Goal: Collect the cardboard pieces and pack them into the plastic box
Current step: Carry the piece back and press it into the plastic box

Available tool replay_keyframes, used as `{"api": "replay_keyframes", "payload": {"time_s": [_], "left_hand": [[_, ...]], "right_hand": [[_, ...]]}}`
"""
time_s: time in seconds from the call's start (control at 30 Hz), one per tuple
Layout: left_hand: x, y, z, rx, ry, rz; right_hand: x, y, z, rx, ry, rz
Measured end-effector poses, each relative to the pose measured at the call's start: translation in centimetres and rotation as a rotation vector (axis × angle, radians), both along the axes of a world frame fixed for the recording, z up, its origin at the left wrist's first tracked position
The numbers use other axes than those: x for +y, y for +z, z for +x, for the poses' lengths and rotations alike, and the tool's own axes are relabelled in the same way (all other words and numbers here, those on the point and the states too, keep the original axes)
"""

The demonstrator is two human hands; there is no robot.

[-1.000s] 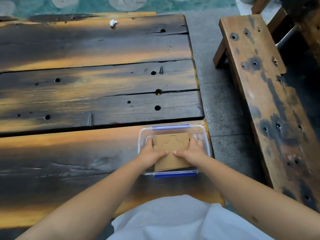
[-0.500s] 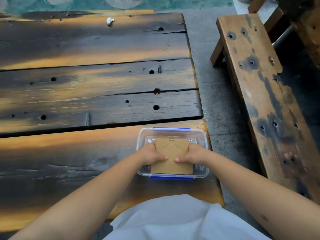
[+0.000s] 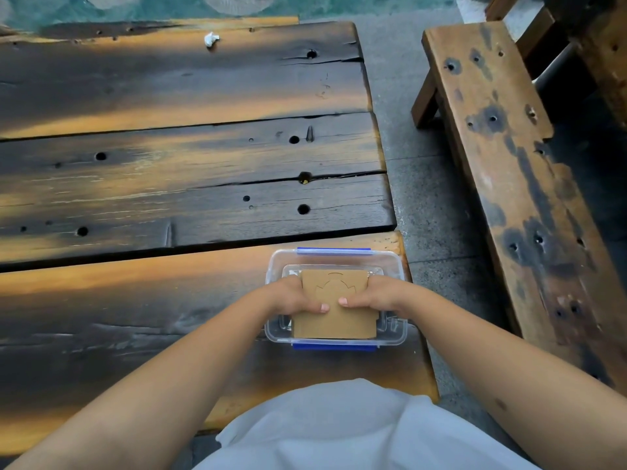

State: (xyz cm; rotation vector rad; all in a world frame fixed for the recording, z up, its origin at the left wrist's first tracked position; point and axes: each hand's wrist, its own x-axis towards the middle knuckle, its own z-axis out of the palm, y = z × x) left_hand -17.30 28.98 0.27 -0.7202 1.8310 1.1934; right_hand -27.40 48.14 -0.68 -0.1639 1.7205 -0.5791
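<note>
A clear plastic box (image 3: 393, 266) with blue clips on its far and near sides stands at the near right corner of the wooden table. A stack of brown cardboard pieces (image 3: 336, 318) lies flat inside it, the top piece marked with a cut outline. My left hand (image 3: 291, 296) grips the stack's left edge and my right hand (image 3: 375, 295) grips its right edge, thumbs pressed on top near the middle. The pieces under the top one are hidden.
The table (image 3: 169, 184) is made of dark, scorched planks with holes and gaps. A small white crumpled scrap (image 3: 211, 39) lies far back. A wooden bench (image 3: 509, 184) runs along the right, across a strip of grey floor (image 3: 424, 198).
The tilted stack has been squared up and lowered flat into the box, with both hands still on its sides. The view shifted slightly.
</note>
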Motion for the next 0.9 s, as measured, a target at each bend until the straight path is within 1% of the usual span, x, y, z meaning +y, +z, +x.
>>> {"api": "replay_keyframes", "payload": {"time_s": [0.1, 0.17, 0.23, 0.3, 0.33, 0.4, 0.47, 0.53, 0.6, 0.7, 0.9], "left_hand": [[0.1, 0.3, 0.0, 0.172, 0.089, -0.021], [0.1, 0.3, -0.2, 0.260, 0.072, -0.049], [-0.1, 0.1, -0.7, 0.311, 0.086, -0.125], [-0.3, 0.1, -1.8, 0.356, 0.115, -0.194], [-0.4, 0.1, -2.4, 0.377, 0.078, -0.230], [-0.7, 0.1, -3.6, 0.367, -0.087, -0.285], [-0.8, 0.3, -4.7, 0.304, -0.295, -0.344], [-0.9, 0.4, -5.6, 0.268, -0.483, -0.391], [-1.1, 0.4, -6.2, 0.253, -0.572, -0.393], [-1.8, 0.5, -6.6, 0.256, -0.630, -0.370], [-2.4, 0.5, -6.8, 0.242, -0.658, -0.314]], "right_hand": [[0.3, -0.2, 0.2, 0.097, -0.138, -0.011], [0.4, -0.4, 0.2, 0.155, -0.253, -0.095], [0.1, -0.2, -0.3, 0.280, -0.272, -0.158], [-0.7, 0.2, -1.3, 0.390, -0.161, -0.152], [-1.2, 0.4, -2.0, 0.408, -0.068, -0.135], [-1.9, 0.6, -3.2, 0.418, 0.150, -0.104], [-2.4, 0.6, -4.2, 0.397, 0.352, -0.073], [-2.6, 0.3, -4.8, 0.354, 0.478, -0.035], [-2.6, 0.2, -5.1, 0.353, 0.521, -0.028], [-2.8, 0.2, -5.4, 0.354, 0.499, -0.069], [-3.0, 0.0, -5.6, 0.355, 0.520, -0.048]]}}
